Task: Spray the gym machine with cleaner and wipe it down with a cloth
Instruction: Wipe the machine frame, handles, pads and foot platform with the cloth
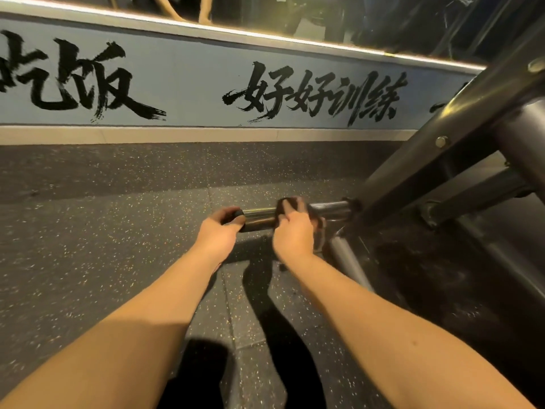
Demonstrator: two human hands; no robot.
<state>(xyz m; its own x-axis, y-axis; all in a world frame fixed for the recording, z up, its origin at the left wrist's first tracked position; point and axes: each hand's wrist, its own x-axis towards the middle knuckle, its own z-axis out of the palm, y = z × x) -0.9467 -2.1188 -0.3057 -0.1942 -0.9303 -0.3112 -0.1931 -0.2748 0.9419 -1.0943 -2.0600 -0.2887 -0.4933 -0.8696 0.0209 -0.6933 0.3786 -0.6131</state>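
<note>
A shiny horizontal metal peg [261, 217] sticks out to the left from the gym machine's grey frame [427, 160]. My left hand [218, 231] grips the peg's black end cap. My right hand [293, 233] holds a dark cloth [290, 205] wrapped over the peg, nearer the frame. The cloth's lower part hangs beside my right hand. No spray bottle is in view.
Dark speckled rubber floor [118, 246] lies below. A blue wall [182, 84] with large black brush lettering stands beyond, a mirror above it. The machine's slanted bars [477, 190] and a grey leg [348, 258] fill the right side.
</note>
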